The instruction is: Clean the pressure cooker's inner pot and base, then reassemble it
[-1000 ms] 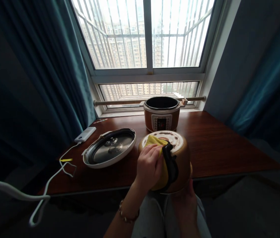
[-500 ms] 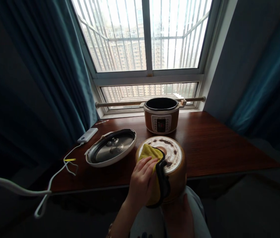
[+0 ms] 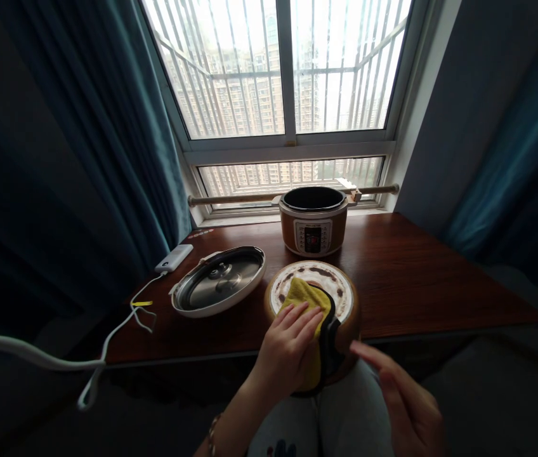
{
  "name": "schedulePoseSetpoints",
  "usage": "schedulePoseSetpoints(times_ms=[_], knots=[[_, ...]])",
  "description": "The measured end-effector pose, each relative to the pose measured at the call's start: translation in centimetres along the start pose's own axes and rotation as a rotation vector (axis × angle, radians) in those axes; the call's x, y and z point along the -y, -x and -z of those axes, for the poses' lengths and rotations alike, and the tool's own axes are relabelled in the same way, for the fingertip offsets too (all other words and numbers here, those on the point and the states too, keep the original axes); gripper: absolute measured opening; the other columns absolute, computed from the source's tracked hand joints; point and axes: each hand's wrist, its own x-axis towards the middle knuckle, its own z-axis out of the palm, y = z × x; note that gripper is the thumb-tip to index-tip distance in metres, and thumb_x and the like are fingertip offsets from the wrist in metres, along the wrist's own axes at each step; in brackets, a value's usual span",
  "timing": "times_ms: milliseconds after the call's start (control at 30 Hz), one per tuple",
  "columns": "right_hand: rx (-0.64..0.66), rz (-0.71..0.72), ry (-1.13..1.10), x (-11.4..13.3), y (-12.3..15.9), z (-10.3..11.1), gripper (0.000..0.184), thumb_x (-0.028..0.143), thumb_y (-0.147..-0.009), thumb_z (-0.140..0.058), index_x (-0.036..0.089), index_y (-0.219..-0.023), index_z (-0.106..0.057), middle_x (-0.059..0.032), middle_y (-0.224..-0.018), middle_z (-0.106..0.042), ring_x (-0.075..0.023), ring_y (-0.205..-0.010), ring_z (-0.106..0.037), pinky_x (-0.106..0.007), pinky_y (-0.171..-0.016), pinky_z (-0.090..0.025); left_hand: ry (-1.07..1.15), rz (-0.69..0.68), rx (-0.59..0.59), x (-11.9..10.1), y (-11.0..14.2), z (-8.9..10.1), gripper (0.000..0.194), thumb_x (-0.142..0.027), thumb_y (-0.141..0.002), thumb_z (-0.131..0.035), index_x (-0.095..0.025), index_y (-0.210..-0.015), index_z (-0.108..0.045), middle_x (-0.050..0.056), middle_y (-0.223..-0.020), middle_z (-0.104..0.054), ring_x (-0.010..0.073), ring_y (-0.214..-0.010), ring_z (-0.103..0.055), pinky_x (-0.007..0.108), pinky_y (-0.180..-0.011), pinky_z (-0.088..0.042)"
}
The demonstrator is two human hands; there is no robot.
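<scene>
An upturned inner pot (image 3: 347,324) with golden-brown sides and a whitish, brown-stained base rests at the table's front edge, over my knees. My left hand (image 3: 288,349) is closed on a yellow cleaning cloth (image 3: 308,294) with a black border and presses it onto the pot's base. The cloth's lower part hangs down the near side. My right hand (image 3: 405,400) is beside the pot on the right, index finger stretched towards its side and thumb apart, holding nothing. Whether that fingertip touches the pot, I cannot tell.
Behind the pot stands a brown electric pressure cooker (image 3: 314,222) without its lid. Its lid (image 3: 219,282) lies inside-up on the left of the wooden table (image 3: 421,273). Farther left, a white power bank (image 3: 174,258) has a white cable (image 3: 117,330) running over the table edge.
My right hand has come from under the pot out to its right side. The cloth and my left hand have shifted slightly to the right on the base.
</scene>
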Motion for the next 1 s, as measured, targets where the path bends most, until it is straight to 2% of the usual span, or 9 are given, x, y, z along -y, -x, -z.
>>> schedulePoseSetpoints(times_ms=[33,100,233,367,467,600,733,833,1000], knots=[[-0.045,0.174,0.124,-0.5,-1.5,0.1,0.029,0.037,-0.085,-0.048,0.025,-0.105,-0.066,-0.0060,-0.110,-0.064,-0.0261,-0.107,-0.057,-0.043,-0.096,-0.043,-0.008,0.030,-0.023,-0.2,0.1,-0.4,0.043,-0.018,-0.086,-0.040,-0.016,-0.130,-0.043,0.009,-0.131,-0.051,0.0235,-0.127,-0.038,0.045,-0.104,-0.032],[-0.067,0.409,0.303,-1.8,-4.0,-0.1,0.034,0.030,-0.088,-0.043,0.023,-0.117,-0.059,-0.0068,-0.121,-0.058,-0.0249,-0.115,-0.052,-0.046,-0.100,-0.038,-0.020,0.073,-0.066,-0.4,0.5,-1.1,0.042,-0.018,-0.086,-0.040,-0.015,-0.128,-0.045,0.008,-0.132,-0.050,0.0237,-0.128,-0.036,0.045,-0.104,-0.032],[-0.029,0.586,0.453,-4.1,-5.8,-1.3,0.037,0.016,-0.089,-0.036,0.021,-0.120,-0.056,-0.0073,-0.124,-0.056,-0.0229,-0.119,-0.048,-0.047,-0.101,-0.037,-0.024,0.082,-0.089,-0.2,1.7,-1.5,0.043,-0.016,-0.086,-0.041,-0.017,-0.130,-0.043,0.007,-0.134,-0.048,0.0230,-0.130,-0.032,0.044,-0.105,-0.030],[-0.062,0.609,0.430,-5.0,-5.6,-1.7,0.038,0.009,-0.087,-0.036,0.021,-0.116,-0.058,-0.0069,-0.120,-0.059,-0.0224,-0.118,-0.049,-0.046,-0.100,-0.038,0.049,0.181,-0.055,1.5,1.7,-0.4,0.039,-0.018,-0.088,-0.040,-0.021,-0.127,-0.047,0.004,-0.132,-0.050,0.0200,-0.129,-0.035,0.042,-0.107,-0.030],[-0.085,0.610,0.394,-4.9,-5.5,-1.8,0.039,0.006,-0.086,-0.036,0.020,-0.114,-0.059,-0.0068,-0.118,-0.060,-0.0222,-0.116,-0.050,-0.046,-0.099,-0.039,0.135,0.318,-0.031,4.3,0.6,0.6,0.037,-0.024,-0.091,-0.037,-0.022,-0.125,-0.050,0.004,-0.133,-0.049,0.0187,-0.128,-0.036,0.040,-0.108,-0.030],[-0.118,0.610,0.357,-5.0,-5.6,-2.0,0.039,0.005,-0.086,-0.036,0.019,-0.113,-0.060,-0.0072,-0.116,-0.061,-0.0225,-0.115,-0.051,-0.047,-0.098,-0.039,0.251,0.417,0.035,9.2,-2.7,0.7,0.039,-0.030,-0.091,-0.034,-0.019,-0.124,-0.052,0.006,-0.138,-0.043,0.0198,-0.127,-0.039,0.036,-0.108,-0.028],[-0.143,0.624,0.350,-5.4,-5.5,-2.2,0.039,0.004,-0.085,-0.036,0.019,-0.113,-0.060,-0.0074,-0.115,-0.061,-0.0228,-0.115,-0.051,-0.047,-0.098,-0.039,0.290,0.456,0.233,12.4,-6.9,-0.5,0.040,-0.033,-0.091,-0.032,-0.020,-0.122,-0.053,0.004,-0.123,-0.058,0.0189,-0.112,-0.054,0.030,-0.097,-0.039],[-0.160,0.638,0.356,-5.6,-5.6,-2.3,0.040,0.004,-0.085,-0.035,0.018,-0.114,-0.060,-0.0076,-0.115,-0.061,-0.0227,-0.115,-0.051,-0.048,-0.098,-0.039,0.262,0.473,0.299,12.6,-9.9,-1.7,0.038,-0.036,-0.089,-0.035,-0.020,-0.113,-0.060,0.006,-0.112,-0.065,0.0216,-0.100,-0.060,0.030,-0.091,-0.042],[-0.195,0.657,0.374,-5.7,-5.7,-2.6,0.041,0.003,-0.085,-0.035,0.018,-0.114,-0.059,-0.0077,-0.114,-0.062,-0.0228,-0.114,-0.052,-0.048,-0.097,-0.039,0.268,0.412,0.325,11.2,-12.6,-3.1,0.034,-0.039,-0.085,-0.043,-0.022,-0.106,-0.064,0.003,-0.116,-0.063,0.0206,-0.104,-0.058,0.025,-0.091,-0.040]])
